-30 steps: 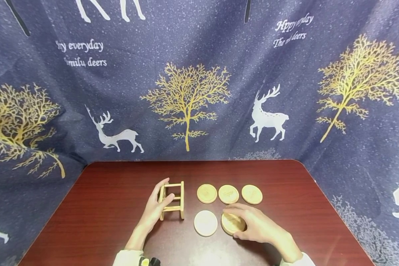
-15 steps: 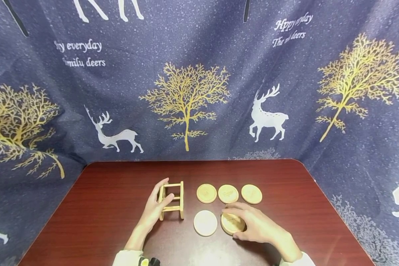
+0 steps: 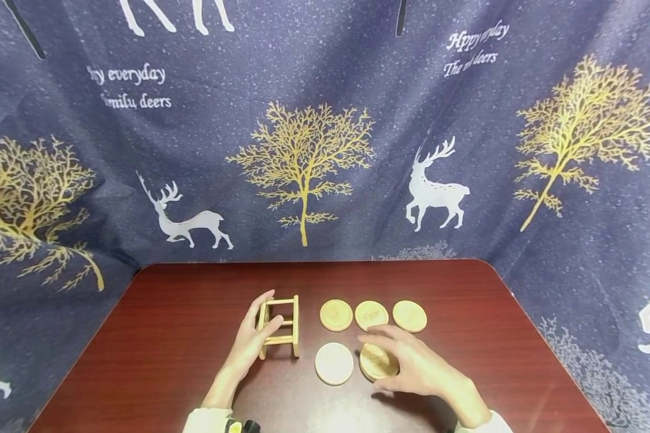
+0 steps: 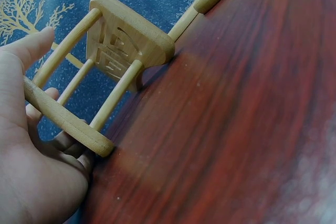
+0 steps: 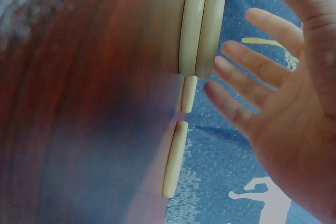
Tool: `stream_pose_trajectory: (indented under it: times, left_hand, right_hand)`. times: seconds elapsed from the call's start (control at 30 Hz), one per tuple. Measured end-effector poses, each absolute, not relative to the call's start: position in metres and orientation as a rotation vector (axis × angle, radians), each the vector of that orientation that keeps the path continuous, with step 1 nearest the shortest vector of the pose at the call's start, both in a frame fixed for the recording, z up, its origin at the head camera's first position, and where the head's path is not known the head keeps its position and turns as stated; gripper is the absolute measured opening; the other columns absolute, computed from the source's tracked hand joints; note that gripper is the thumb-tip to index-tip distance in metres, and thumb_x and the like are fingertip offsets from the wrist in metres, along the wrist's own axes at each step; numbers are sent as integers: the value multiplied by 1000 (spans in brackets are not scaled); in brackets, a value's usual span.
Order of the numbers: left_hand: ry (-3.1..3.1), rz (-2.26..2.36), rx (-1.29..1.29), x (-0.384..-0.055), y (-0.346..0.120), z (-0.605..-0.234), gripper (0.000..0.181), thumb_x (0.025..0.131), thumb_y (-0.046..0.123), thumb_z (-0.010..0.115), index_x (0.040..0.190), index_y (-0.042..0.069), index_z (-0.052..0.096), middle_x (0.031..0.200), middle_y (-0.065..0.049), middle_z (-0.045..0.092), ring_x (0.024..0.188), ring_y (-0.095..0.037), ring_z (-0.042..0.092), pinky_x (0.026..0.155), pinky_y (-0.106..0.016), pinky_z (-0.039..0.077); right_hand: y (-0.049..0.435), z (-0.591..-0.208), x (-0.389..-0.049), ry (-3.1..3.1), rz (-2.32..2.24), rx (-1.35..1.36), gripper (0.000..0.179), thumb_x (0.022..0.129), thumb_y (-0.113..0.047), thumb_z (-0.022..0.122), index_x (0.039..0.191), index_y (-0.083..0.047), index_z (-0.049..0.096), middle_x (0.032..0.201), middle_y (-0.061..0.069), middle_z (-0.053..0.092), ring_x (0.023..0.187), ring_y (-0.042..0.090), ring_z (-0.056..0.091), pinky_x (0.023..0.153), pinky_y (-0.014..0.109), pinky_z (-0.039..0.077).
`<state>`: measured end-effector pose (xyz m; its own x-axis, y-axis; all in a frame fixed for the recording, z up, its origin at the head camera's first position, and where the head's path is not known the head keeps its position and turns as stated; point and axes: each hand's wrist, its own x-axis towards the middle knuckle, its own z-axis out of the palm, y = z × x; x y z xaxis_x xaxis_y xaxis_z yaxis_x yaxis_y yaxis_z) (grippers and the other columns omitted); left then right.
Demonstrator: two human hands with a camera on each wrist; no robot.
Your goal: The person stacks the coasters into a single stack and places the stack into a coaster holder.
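My left hand (image 3: 247, 346) grips the left end panel of a small wooden coaster holder (image 3: 296, 325), which stands on the table. In the left wrist view the holder (image 4: 118, 40) shows round rails and a far panel with carved cut-outs; the thumb lies on one side of the near panel, fingers curled on the other. My right hand (image 3: 422, 368) hovers over two stacked round wooden coasters (image 3: 378, 362), thumb and fingers spread about them. In the right wrist view the stack (image 5: 193, 24) sits flat, one coaster on the other, and the fingers stand apart from it.
Left of the stack lies a pale, shiny coaster (image 3: 334, 364). Behind are a left coaster (image 3: 336, 316), a middle coaster (image 3: 371, 314) and a right coaster (image 3: 410, 316) in a row. The reddish-brown table (image 3: 157, 349) ends at a blue deer-print cloth (image 3: 325, 78).
My right hand's thumb and fingers have come away from the stacked coasters, spreading slightly to the left. The left hand and the holder have stayed put.
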<state>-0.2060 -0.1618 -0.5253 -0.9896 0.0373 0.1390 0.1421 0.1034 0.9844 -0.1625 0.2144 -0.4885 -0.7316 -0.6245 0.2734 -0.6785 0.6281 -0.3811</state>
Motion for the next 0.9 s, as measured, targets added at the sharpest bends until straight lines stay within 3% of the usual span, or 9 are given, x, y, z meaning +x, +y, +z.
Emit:
stream_pose_trajectory:
  times: [0.23,0.4,0.53,0.9]
  left_hand:
    - [-2229,-1992,-260,-212,-162,-538,65,104,14,76,164,9,49,168,-22,47,144,-34,48,106,-31,45]
    - [-2236,-1993,-276,-222,-173,-560,67,105,21,78,165,14,50,168,-8,50,145,-20,48,108,-32,45]
    - [-2292,-2029,-200,-213,-168,-539,67,105,14,75,166,10,46,173,-9,44,154,-30,40,115,-42,43]
    - [-2234,-1980,-263,-206,-165,-533,64,103,18,77,163,17,53,169,-15,48,147,-36,47,105,-32,47]
  right_hand:
    - [211,-486,-162,-2666,738,1081,88,74,-36,103,153,-24,67,153,9,63,137,27,62,108,56,54]
    - [206,-483,-163,-2603,746,1098,90,74,-33,103,155,-28,66,152,7,64,137,26,63,107,55,53]
    - [203,-481,-164,-2551,761,1124,93,73,-30,104,157,-29,64,151,5,66,138,24,62,107,53,53]
    - [189,-480,-165,-2574,771,1160,94,72,-28,105,156,-28,64,151,2,65,135,25,64,108,54,53]
